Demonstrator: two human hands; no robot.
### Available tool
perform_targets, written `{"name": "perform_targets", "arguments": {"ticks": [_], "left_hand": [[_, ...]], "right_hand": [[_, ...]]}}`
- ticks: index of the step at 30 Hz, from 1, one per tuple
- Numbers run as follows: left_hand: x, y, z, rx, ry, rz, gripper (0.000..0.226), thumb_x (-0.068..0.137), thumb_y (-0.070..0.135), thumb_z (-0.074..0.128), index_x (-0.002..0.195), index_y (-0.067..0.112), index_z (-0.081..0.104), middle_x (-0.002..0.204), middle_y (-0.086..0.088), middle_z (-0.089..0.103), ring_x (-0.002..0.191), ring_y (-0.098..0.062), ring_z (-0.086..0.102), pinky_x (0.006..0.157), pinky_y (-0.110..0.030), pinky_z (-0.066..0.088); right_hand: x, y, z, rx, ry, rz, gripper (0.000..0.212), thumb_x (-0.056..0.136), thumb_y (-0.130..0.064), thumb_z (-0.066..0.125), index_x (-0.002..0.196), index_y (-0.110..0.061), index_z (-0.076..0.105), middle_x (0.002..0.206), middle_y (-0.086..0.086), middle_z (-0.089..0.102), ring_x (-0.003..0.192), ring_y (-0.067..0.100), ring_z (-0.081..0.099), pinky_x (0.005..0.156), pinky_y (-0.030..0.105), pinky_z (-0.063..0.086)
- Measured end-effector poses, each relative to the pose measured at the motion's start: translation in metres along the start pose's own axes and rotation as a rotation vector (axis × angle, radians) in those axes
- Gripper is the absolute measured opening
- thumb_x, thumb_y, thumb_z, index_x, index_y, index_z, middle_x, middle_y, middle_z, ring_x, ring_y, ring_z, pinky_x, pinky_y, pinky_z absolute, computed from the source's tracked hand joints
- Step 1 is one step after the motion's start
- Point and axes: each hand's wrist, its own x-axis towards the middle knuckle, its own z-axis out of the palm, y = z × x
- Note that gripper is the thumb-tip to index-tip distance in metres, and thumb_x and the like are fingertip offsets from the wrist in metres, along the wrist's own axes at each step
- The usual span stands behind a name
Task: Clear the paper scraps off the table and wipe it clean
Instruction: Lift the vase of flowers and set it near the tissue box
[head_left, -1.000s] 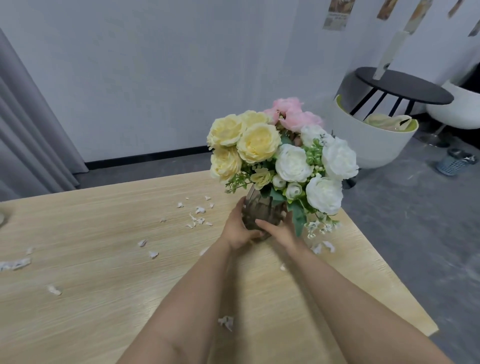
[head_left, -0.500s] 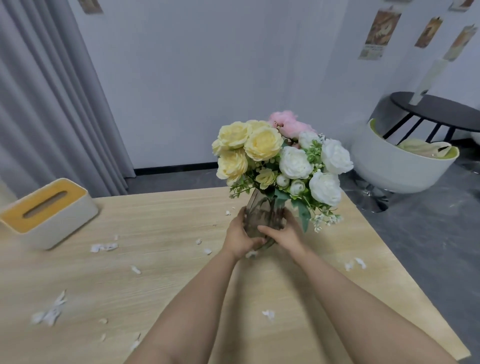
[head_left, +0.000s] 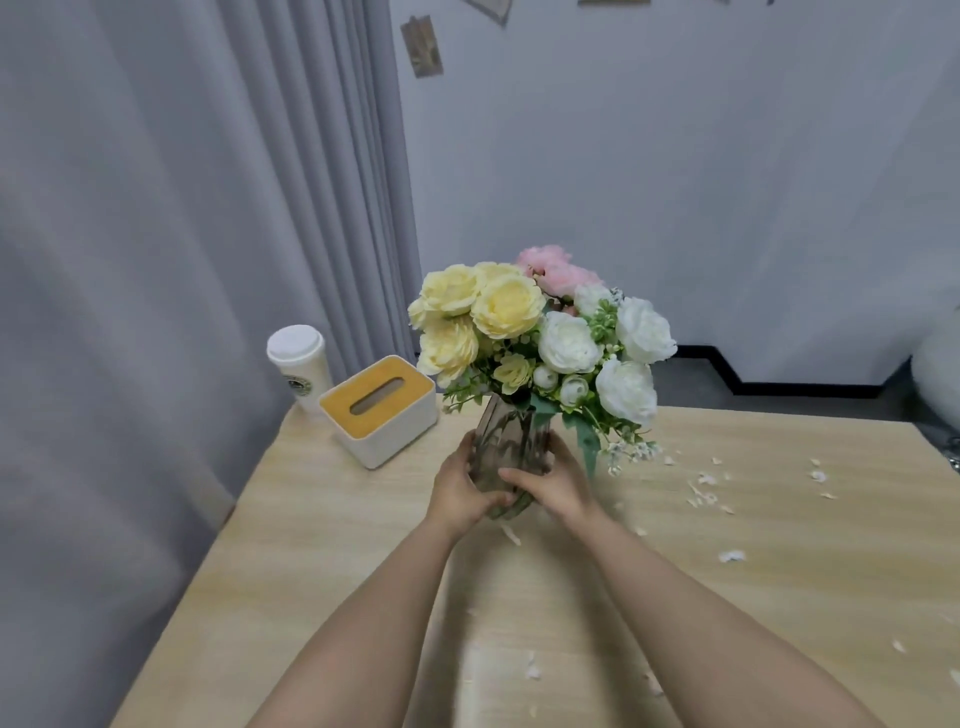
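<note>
A smoky glass vase (head_left: 511, 447) filled with yellow, white and pink flowers (head_left: 540, 332) is gripped from both sides. My left hand (head_left: 460, 491) wraps its left wall and my right hand (head_left: 556, 480) its right wall and front. Whether its base touches the light wooden table (head_left: 322, 551) I cannot tell. White paper scraps (head_left: 704, 491) lie scattered on the table to the right of the vase. More scraps (head_left: 532, 670) lie near me between my forearms, and one scrap (head_left: 510, 534) sits just below the vase.
A white tissue box (head_left: 382, 410) with a yellow slotted lid stands at the table's far left corner. Behind it is a white lidded paper cup (head_left: 300, 366). Grey curtains (head_left: 156, 260) hang close along the table's left edge.
The vase has travelled leftward across the table in both hands and now sits close to the tissue box. The view turned left, bringing the cup and curtains into sight.
</note>
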Motion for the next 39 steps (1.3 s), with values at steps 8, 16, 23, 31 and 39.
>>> {"name": "perform_targets", "arguments": {"ticks": [8,16,23,31,39], "left_hand": [[-0.02,-0.074,-0.121,0.001,0.135,-0.084,0.077,0.062,0.006,0.085,0.127,0.018,0.046,0.099,0.011,0.058,0.089,-0.007,0.056,0.063,0.0,0.041],[-0.035,-0.136,-0.2,-0.004,0.251,-0.207,0.097,0.046,0.033,0.086,0.133,0.021,0.045,0.116,0.003,0.064,0.109,-0.016,0.059,0.088,-0.026,0.05],[-0.028,-0.163,-0.214,-0.126,0.331,-0.225,0.081,0.061,0.003,0.084,0.129,0.022,0.045,0.109,0.007,0.06,0.103,-0.01,0.057,0.075,-0.003,0.041],[-0.008,-0.18,-0.208,-0.16,0.386,-0.235,0.077,0.056,0.011,0.087,0.124,0.021,0.051,0.115,-0.001,0.061,0.107,-0.016,0.059,0.086,-0.018,0.045],[0.011,-0.19,-0.2,-0.156,0.42,-0.282,0.095,0.058,0.027,0.086,0.14,0.023,0.039,0.13,0.0,0.053,0.12,-0.016,0.05,0.103,-0.036,0.043]], "right_hand": [[0.014,-0.036,0.131,-0.049,-0.203,-0.033,0.038,0.079,-0.013,0.075,0.11,-0.017,0.052,0.106,0.007,0.062,0.09,0.023,0.06,0.053,0.01,0.041],[0.036,-0.047,0.236,-0.076,-0.32,-0.092,0.063,0.077,-0.01,0.077,0.13,-0.005,0.044,0.119,0.008,0.058,0.104,0.012,0.051,0.062,-0.005,0.035],[0.062,-0.038,0.276,-0.159,-0.32,-0.117,0.072,0.063,-0.028,0.087,0.125,-0.02,0.052,0.116,-0.001,0.064,0.109,0.016,0.06,0.096,0.03,0.047],[0.092,-0.021,0.283,-0.1,-0.348,-0.186,0.099,0.046,-0.058,0.083,0.131,-0.023,0.047,0.125,0.0,0.059,0.116,0.014,0.056,0.101,0.042,0.046],[0.105,-0.027,0.282,-0.079,-0.356,-0.212,0.087,0.053,-0.048,0.084,0.129,-0.026,0.047,0.122,-0.001,0.059,0.111,0.013,0.058,0.097,0.043,0.049]]}}
